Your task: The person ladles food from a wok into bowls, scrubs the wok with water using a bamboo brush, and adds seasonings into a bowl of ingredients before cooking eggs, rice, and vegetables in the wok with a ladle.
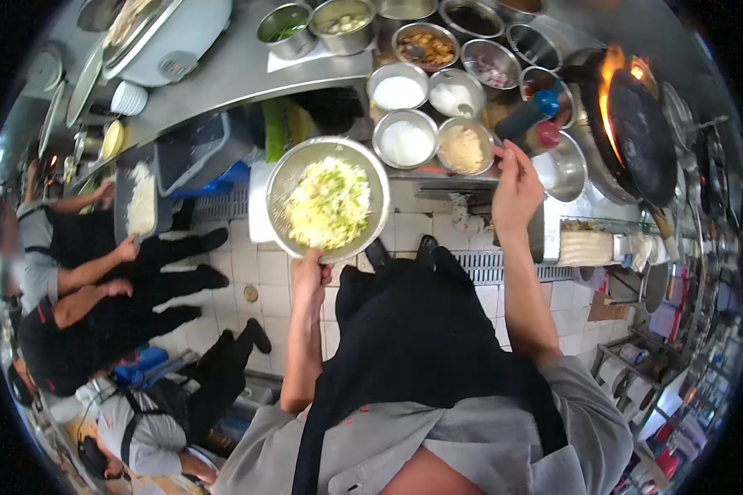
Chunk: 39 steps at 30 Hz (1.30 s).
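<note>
Partly hidden beneath the near rim of a wide, round stainless-steel bowl [378, 196]: the curled fingers of the left hand [308, 276], clasped on that rim. Just ahead of the same hand, inside the bowl, a heap of finely chopped yellow-green vegetables [328, 202]. Behind it, mostly covered, a flat white surface [258, 202]. Out to the other side, the right hand [518, 191], thumb and fingertips drawn together in a pinch at the edge of a small round metal bowl [489, 142] of pale beige powder; too small to tell whether gripping something thin or only touching the rim. Partly masked by the right hand, a deep silvery metal bowl [576, 169]; just beyond, dark bottles [520, 120] with blue and red caps, overlapping. Farther right of that hand, a black round wok [640, 136] beside orange flame [609, 99]. Well left of the left hand, co-workers in grey and black [41, 264], distorted, partly cut off by the dark border.
</note>
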{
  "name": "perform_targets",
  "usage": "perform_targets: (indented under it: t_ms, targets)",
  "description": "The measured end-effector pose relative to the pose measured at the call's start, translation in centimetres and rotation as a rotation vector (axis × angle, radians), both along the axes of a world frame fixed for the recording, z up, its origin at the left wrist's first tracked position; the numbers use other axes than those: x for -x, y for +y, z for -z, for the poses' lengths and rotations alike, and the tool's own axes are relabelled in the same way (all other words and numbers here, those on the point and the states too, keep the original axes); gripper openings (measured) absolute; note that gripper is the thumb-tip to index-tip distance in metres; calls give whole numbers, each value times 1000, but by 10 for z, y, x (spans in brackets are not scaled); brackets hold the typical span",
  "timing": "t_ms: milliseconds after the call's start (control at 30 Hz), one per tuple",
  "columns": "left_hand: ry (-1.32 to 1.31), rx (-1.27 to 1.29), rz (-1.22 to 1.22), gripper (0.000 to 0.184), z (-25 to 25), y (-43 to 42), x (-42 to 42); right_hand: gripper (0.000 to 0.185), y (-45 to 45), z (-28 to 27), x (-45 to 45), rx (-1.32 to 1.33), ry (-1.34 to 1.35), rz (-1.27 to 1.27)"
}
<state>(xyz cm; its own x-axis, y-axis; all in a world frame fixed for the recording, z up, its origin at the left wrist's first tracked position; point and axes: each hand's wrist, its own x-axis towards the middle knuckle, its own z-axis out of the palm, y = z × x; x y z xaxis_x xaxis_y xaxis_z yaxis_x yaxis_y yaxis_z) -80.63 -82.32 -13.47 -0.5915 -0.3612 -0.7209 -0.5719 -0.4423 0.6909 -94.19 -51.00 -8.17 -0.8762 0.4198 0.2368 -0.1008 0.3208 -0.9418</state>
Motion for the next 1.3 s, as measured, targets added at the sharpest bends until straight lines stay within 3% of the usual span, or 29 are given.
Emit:
perform_targets:
  t_ms: [100, 300, 400, 667, 733, 867, 933, 1000, 1067, 1300]
  targets:
    - [-9, 14, 16, 14, 1, -1, -2, 26, 9, 18, 40, 18, 53, -10]
    - [-18, 52, -11, 18, 2, -6, -8, 27, -2, 59, 94, -216, -81, -66]
    - [-28, 34, -14, 18, -3, -4, -8, 26, 0, 82, 107, -127, -66, -85]
    - [-33, 14, -7, 15, 0, -8, -5, 24, 25, 73, 92, 552, -225, 66]
    - [-35, 10, -2, 15, 0, -8, 1, 24, 25, 45, 74, 672, -210, 82]
    - [-38, 0, 20, 16, 11, -15, 13, 26, 13, 0, 42, 623, -237, 8]
    - [-34, -13, 58, 16, 13, -18, 21, 24, 1, -9, 31, 558, -219, -154]
    - [-6, -5, 60, 16, 14, -17, 30, 24, -20, -9, 29, 467, -140, -269]
    - [18, -5, 89, 17, 17, -18, 39, 24, -44, 3, 41, 216, -2, -170]
    - [-5, -19, 75, 18, 17, -28, 47, 27, -77, 42, 96, -29, -161, -216]
